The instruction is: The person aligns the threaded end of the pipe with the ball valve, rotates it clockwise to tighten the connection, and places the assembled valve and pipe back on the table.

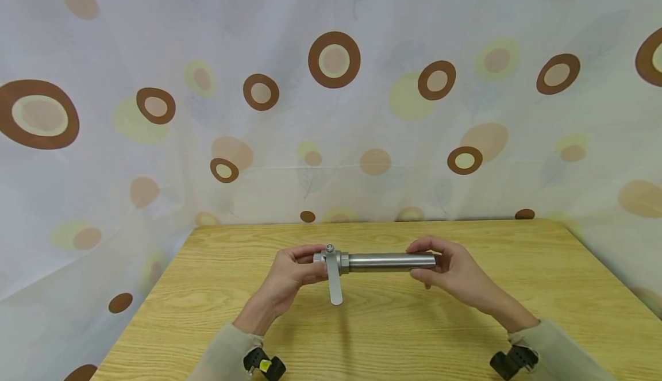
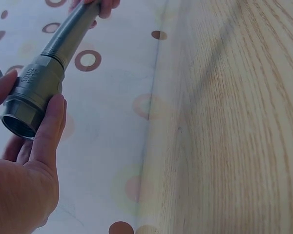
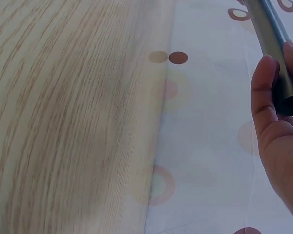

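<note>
A metal ball valve (image 1: pixel 339 262) and a straight steel pipe (image 1: pixel 388 261) are joined end to end, held level above the table in the head view. My left hand (image 1: pixel 289 280) grips the valve body, thumb and fingers on opposite sides. The valve's flat lever handle (image 1: pixel 334 286) points down toward me. In the left wrist view the valve (image 2: pixel 36 87) shows its open threaded end, and some pipe thread is visible at the joint. My right hand (image 1: pixel 455 272) holds the pipe's far end. The right wrist view shows thumb and fingers around the pipe (image 3: pixel 271 39) near its end.
Below the hands spreads a wood-grain table (image 1: pixel 207 306). A pale curtain (image 1: pixel 289 139) with brown and yellow circles hangs behind the table and along both sides. Dark wrist cameras (image 1: pixel 264 364) are strapped over both beige sleeves.
</note>
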`<move>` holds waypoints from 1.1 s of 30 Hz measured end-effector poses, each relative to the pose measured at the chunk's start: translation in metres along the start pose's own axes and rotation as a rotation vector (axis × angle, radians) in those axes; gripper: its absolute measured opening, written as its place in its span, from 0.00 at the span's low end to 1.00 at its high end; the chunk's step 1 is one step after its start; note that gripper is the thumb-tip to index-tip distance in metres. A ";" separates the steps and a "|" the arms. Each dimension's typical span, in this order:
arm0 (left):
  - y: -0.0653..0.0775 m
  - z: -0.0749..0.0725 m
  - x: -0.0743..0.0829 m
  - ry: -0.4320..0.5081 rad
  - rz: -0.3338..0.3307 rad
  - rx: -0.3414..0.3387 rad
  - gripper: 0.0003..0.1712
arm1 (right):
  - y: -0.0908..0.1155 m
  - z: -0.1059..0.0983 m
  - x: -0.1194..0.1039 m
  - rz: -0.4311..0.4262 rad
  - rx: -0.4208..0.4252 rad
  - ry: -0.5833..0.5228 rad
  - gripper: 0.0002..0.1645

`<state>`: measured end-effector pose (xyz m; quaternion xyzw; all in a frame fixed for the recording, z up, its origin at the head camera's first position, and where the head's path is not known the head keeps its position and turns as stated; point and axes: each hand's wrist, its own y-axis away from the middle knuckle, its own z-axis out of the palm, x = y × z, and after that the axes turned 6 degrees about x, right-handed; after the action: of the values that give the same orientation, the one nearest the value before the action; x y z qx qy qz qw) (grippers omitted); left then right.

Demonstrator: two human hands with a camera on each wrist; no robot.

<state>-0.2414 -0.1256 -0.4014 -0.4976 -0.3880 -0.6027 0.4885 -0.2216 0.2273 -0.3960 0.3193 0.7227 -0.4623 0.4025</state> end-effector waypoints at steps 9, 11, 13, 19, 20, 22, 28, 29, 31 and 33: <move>0.000 0.000 -0.001 0.003 0.000 0.006 0.27 | -0.001 0.001 -0.002 0.093 0.042 0.075 0.17; 0.000 0.000 -0.002 0.004 -0.003 0.008 0.27 | -0.001 0.002 -0.001 0.088 0.037 0.071 0.19; -0.001 -0.001 -0.002 0.004 -0.005 0.007 0.27 | -0.001 0.003 -0.001 0.070 0.027 0.055 0.22; -0.001 0.000 -0.003 0.002 -0.008 0.004 0.27 | -0.002 0.002 0.001 0.005 -0.011 0.005 0.21; -0.001 0.000 -0.004 0.003 -0.009 0.003 0.27 | -0.002 0.002 0.001 0.005 -0.010 0.007 0.20; -0.001 0.000 -0.003 0.004 -0.008 0.002 0.27 | -0.002 0.001 0.002 0.011 -0.008 0.013 0.19; -0.001 0.001 -0.003 -0.001 -0.002 0.002 0.26 | -0.001 -0.001 0.002 0.052 0.019 0.077 0.15; -0.001 0.001 -0.003 0.000 -0.002 0.001 0.26 | -0.001 -0.001 0.002 0.058 0.024 0.087 0.15; -0.001 0.001 -0.003 0.002 -0.003 -0.001 0.26 | 0.000 -0.001 0.002 0.068 0.030 0.099 0.14; -0.001 0.001 -0.004 0.005 -0.003 -0.003 0.26 | 0.000 -0.001 0.003 0.077 0.032 0.101 0.14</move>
<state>-0.2417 -0.1234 -0.4047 -0.4963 -0.3863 -0.6054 0.4878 -0.2232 0.2286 -0.3981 0.3763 0.7217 -0.4414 0.3778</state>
